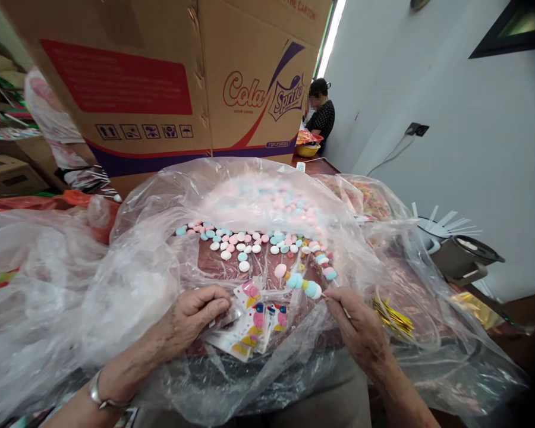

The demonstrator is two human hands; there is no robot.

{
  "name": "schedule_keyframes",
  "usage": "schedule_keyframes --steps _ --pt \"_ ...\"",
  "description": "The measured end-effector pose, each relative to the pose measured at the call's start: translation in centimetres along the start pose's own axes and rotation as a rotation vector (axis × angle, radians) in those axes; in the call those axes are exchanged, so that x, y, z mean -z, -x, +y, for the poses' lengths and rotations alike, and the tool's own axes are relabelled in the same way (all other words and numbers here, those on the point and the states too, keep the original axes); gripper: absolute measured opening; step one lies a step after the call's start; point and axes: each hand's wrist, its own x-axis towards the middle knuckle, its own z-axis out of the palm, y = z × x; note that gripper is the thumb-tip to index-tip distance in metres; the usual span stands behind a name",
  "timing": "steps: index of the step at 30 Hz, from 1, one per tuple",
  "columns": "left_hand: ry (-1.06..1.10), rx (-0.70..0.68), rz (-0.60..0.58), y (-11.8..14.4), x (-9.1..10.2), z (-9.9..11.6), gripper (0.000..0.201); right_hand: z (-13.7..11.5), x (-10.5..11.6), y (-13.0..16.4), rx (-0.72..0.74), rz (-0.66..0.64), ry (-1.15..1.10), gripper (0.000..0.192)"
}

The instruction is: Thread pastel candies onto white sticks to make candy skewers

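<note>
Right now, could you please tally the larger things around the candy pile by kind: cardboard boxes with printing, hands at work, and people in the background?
Printed cardboard box: 1
Hands at work, left hand and right hand: 2
Person in the background: 1
Total: 4

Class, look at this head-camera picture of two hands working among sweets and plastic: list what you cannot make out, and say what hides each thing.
1. Head view: what the right hand pinches; its fingers cover it.
2. Head view: print on the small packets under the left hand; too small, behind plastic.
3. Head view: sweets deeper in the clear bag; blurred by film.
4. Head view: top of the cardboard carton; cut off by the upper edge.
</note>
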Motion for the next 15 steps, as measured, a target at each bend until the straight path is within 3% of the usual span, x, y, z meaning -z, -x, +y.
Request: schedule_keyframes --steps 6,11,15 --pt "-0.049 0.014 -0.055 0.8 0.0 0.0 0.036 0.4 1.9 -0.7 0.073 -0.075 0.121 0.025" --pt "0.045 0.051 -0.108 1.7 0.0 -0.9 0.040 2.7 5.9 -3.6 0.190 -0.177 0.375 0.032" --pt "-0.005 -0.010 -0.118 2.7 0.3 -1.5 0.041 2.7 6.6 -6.4 0.273 -0.284 0.512 0.036"
